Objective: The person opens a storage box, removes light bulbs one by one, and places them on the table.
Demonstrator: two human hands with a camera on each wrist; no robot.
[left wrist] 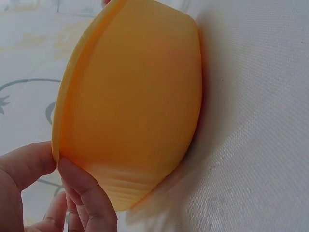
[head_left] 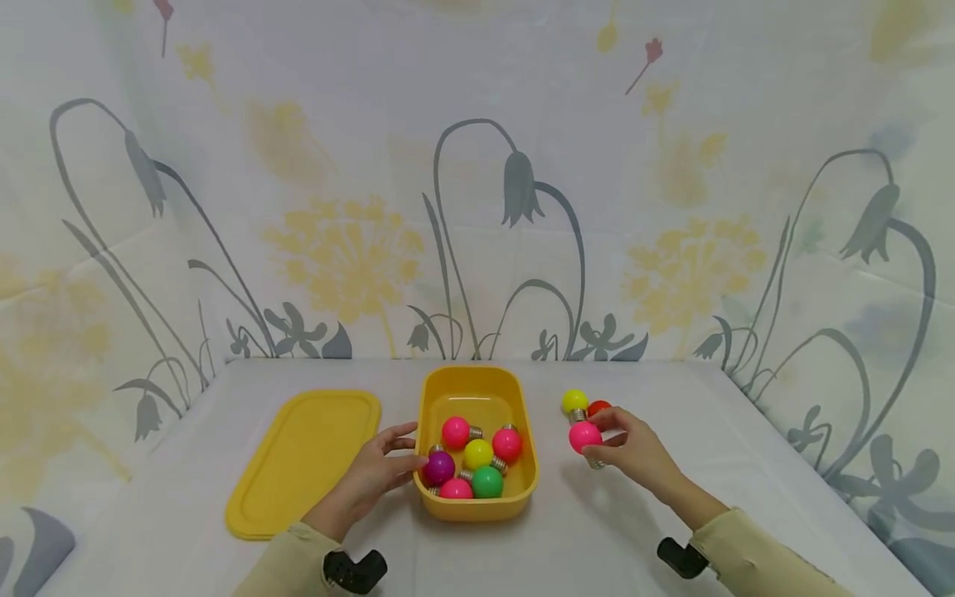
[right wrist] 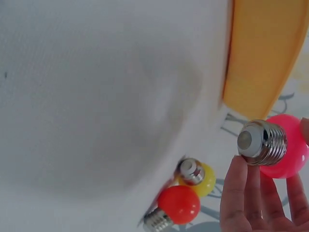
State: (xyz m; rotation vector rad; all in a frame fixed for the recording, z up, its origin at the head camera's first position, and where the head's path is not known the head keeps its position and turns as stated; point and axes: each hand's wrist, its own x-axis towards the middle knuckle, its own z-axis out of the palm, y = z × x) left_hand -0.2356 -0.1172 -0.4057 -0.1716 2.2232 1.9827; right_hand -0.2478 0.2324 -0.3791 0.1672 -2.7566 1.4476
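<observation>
Nine Bulbs, One Box, One Lid

Nine small coloured bulbs show in all. One pink bulb [head_left: 585,436] sits in the right hand [head_left: 634,454], pinched between thumb and fingertips [right wrist: 241,193], held just above the table [head_left: 597,531] to the right of the box [head_left: 522,489]; its metal screw base points down toward the wrist. Two more bulbs lie on the table just behind it: a yellow bulb [head_left: 574,402] and a red bulb [head_left: 599,407], touching or nearly touching each other.

Six bulbs lie inside the yellow box: two pink at the back, one yellow in the middle, one purple [head_left: 438,468] at the left, one pink and one green [head_left: 487,482] at the front. They are bunched toward the near end.

The left hand [head_left: 376,473] rests against the box's left wall, fingers lightly spread and only gently bent, thumb and fingertips [left wrist: 84,193] touching the rim rather than wrapping it.

One yellow lid [head_left: 298,464] lies flat on the table, left of the box and apart from it.

No brand, label or writing can be read on any bulb, box or lid.
</observation>
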